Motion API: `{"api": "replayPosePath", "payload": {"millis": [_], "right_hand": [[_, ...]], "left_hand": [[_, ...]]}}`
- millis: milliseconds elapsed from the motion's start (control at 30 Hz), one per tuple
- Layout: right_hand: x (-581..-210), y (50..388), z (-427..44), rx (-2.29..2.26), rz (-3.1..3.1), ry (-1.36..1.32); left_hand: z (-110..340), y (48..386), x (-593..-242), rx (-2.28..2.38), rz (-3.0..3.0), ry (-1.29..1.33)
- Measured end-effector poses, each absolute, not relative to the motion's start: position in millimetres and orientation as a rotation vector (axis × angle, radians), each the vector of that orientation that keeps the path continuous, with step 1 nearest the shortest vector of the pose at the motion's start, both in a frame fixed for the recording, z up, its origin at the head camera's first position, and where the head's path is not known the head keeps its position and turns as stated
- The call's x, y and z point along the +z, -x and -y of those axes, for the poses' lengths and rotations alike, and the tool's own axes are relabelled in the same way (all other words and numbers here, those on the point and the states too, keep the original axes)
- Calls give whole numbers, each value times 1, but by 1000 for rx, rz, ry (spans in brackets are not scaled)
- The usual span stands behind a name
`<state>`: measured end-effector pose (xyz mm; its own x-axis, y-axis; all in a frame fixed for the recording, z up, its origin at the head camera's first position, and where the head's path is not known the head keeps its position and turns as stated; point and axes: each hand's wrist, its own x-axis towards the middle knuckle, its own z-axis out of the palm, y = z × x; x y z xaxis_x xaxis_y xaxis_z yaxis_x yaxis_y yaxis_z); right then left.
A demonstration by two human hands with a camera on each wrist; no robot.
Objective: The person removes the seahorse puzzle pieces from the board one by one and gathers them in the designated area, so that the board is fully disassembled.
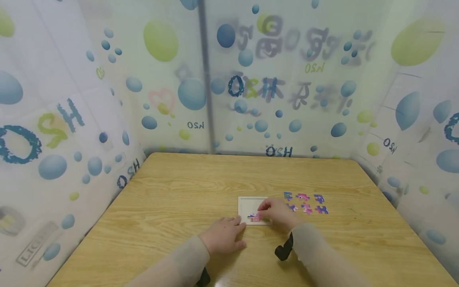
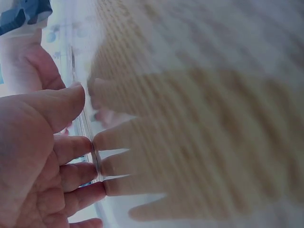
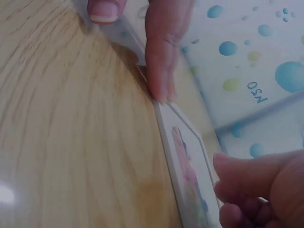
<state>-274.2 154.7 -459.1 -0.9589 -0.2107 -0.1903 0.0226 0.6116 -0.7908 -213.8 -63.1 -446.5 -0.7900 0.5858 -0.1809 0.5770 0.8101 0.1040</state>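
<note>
A small white puzzle tray (image 1: 247,204) lies on the table, with pink and purple jigsaw pieces (image 1: 254,217) along its near side. My left hand (image 1: 223,236) lies flat beside it, its extended fingertips touching the tray's left corner. Over the right part of the tray is my right hand (image 1: 279,213), fingers bent and thumb toward them. In the right wrist view, the joined jigsaw pieces (image 3: 186,166) lie inside the tray rim, close beside the right hand (image 3: 259,190). Whether a piece sits between these fingertips is hidden.
Several loose jigsaw pieces lie in two rows right of the tray, among them a pink piece (image 1: 303,197) and a purple piece (image 1: 321,209). Beneath everything is a wooden table (image 1: 172,187). Patterned curtains (image 1: 172,79) hang around its far and side edges.
</note>
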Motion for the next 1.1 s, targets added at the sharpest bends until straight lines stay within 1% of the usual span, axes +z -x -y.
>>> {"api": "replayPosePath", "payload": {"millis": [233,667,1100], "right_hand": [[-468,279,-138,-1203,-2632,258],[-470,280,-137,-1159,-2615,292],[-469,280,-138,-1195,-2589,324]], "left_hand": [[63,214,-449,58,-2798,-911],[66,219,-447,112,-2804,-980],[45,221,-452,-56,-2814,-1017]]}}
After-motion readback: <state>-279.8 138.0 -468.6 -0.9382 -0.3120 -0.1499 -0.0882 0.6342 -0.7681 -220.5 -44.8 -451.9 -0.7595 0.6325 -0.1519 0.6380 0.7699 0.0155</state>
